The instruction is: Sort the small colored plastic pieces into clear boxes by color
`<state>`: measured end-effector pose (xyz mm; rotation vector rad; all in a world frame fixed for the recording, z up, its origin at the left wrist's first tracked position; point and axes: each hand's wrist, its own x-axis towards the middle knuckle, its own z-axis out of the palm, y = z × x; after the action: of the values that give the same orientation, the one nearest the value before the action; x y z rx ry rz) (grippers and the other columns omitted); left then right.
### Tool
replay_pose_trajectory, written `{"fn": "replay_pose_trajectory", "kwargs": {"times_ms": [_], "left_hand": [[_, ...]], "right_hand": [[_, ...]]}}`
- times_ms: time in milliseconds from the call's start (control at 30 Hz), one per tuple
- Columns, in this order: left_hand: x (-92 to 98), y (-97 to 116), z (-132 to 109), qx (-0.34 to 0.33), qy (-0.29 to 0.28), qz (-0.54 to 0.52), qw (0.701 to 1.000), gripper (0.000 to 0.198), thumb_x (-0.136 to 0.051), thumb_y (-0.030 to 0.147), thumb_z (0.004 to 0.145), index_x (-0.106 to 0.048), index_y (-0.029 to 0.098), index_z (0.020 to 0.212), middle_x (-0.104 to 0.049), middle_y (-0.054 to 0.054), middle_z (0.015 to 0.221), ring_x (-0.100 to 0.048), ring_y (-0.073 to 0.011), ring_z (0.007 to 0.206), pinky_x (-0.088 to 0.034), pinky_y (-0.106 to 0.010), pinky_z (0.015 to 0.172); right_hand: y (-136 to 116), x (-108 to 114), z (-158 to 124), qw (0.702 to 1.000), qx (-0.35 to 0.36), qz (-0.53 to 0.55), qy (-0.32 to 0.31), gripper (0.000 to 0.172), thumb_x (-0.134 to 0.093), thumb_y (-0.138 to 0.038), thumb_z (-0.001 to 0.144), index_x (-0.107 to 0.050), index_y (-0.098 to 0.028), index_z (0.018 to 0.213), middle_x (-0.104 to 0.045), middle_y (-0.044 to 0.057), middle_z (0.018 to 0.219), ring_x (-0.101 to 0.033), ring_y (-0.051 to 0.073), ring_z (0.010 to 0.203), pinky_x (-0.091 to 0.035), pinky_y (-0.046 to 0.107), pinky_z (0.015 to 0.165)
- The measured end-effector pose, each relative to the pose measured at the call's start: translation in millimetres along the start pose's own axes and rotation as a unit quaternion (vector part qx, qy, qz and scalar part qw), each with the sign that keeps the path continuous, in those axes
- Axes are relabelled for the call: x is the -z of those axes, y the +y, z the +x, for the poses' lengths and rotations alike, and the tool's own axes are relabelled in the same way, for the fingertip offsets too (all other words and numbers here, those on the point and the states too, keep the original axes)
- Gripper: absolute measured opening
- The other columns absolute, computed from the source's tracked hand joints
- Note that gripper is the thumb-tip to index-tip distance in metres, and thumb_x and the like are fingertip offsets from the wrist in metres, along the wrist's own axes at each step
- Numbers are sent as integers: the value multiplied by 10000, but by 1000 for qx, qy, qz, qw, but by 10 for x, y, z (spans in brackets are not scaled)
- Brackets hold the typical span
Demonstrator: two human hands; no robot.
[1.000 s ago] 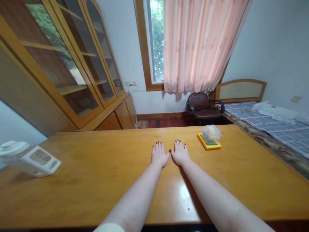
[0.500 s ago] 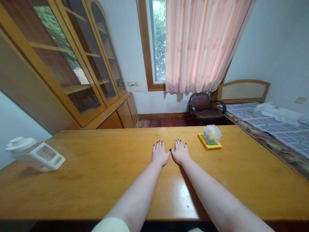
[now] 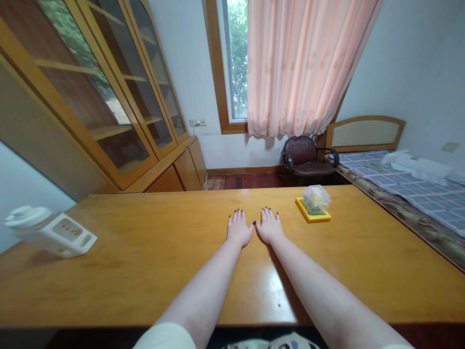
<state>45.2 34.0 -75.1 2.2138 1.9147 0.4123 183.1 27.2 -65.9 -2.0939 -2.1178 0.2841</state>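
Note:
Both arms reach forward over a wooden table (image 3: 152, 261). My left hand (image 3: 240, 230) lies palm down on its top, fingers stretched out and holding nothing. Beside it my right hand (image 3: 269, 228) rests flat in the same way, the two thumb tips almost meeting; whether they touch I cannot tell. Right of my right hand sits a yellow tray-like base (image 3: 313, 217) with a clear plastic box (image 3: 317, 198) on it. Small coloured pieces show through the box, too blurred to name. Far to the left stands a white container (image 3: 51, 231) with a lid and a see-through side.
A glass-fronted cabinet (image 3: 119, 140) runs along the left wall. Beyond the table are a brown armchair (image 3: 302, 156) and a window with a pink curtain (image 3: 305, 68). A bed (image 3: 417, 179) with a checked cover lies to the right.
The view has shifted slightly, so everything sits a little higher and further left, and patterned cloth shows at the bottom edge. My hands stay flat on the table.

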Motion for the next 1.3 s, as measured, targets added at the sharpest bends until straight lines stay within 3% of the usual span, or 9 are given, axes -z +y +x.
{"fn": "replay_pose_trajectory", "kwargs": {"times_ms": [333, 500, 667, 800, 933, 1100, 1300], "left_hand": [[-30, -38, -19, -8, 12, -13, 1000, 664, -380, 514, 838, -375, 117, 1370, -291, -162, 1472, -218, -281, 1377, -107, -461, 1133], [13, -75, -26, 8, 20, -60, 998, 526, -488, 367, 806, -481, 151, 1285, -400, -138, 1417, -312, -285, 1333, -171, -456, 1126], [59, -140, -41, 25, 64, -160, 985, 419, -511, 265, 789, -539, 168, 1196, -521, -110, 1303, -458, -236, 1218, -330, -374, 1061], [44, -182, -32, 24, 93, -220, 971, 340, -522, 234, 783, -570, 199, 1118, -590, -90, 1191, -527, -217, 1125, -381, -354, 1010], [38, -202, -21, 23, 81, -275, 958, 222, -476, 243, 827, -604, 205, 1003, -646, -63, 983, -593, -185, 898, -451, -314, 833], [84, -182, -44, 9, 54, -233, 971, 278, -395, 297, 887, -548, 178, 687, -579, -18, 711, -517, -142, 692, -350, -246, 617], [125, -109, -50, 18, 19, -176, 984, 305, -408, 290, 880, -520, 167, 625, -542, 8, 647, -458, -112, 632, -260, -226, 567]], "right_hand": [[13, 12, -40, 999, 6, 27, 20, 635, -330, -436, 881, -321, -83, 1409, -257, 135, 1489, -166, 240, 1386, -27, 423, 1116], [22, 28, -55, 999, 20, 44, 18, 602, -361, -409, 872, -372, -95, 1385, -300, 137, 1472, -204, 247, 1375, -52, 430, 1116], [17, 8, -46, 998, 16, 50, 23, 594, -385, -420, 861, -407, -106, 1365, -326, 137, 1459, -228, 255, 1365, -54, 437, 1116], [53, -4, -37, 998, 13, 64, 15, 596, -402, -416, 852, -407, -119, 1368, -316, 127, 1466, -223, 252, 1370, -53, 439, 1118], [123, 51, -58, 996, 40, 84, -8, 598, -432, -446, 841, -420, -159, 1366, -296, 105, 1478, -210, 252, 1376, -72, 432, 1121], [123, 123, -100, 995, 48, 84, -17, 576, -434, -443, 851, -440, -163, 1353, -315, 117, 1468, -227, 252, 1371, -86, 430, 1120], [91, 57, -90, 996, 51, 75, 0, 573, -460, -412, 846, -437, -142, 1352, -327, 140, 1458, -232, 277, 1365, -96, 464, 1114]]}}
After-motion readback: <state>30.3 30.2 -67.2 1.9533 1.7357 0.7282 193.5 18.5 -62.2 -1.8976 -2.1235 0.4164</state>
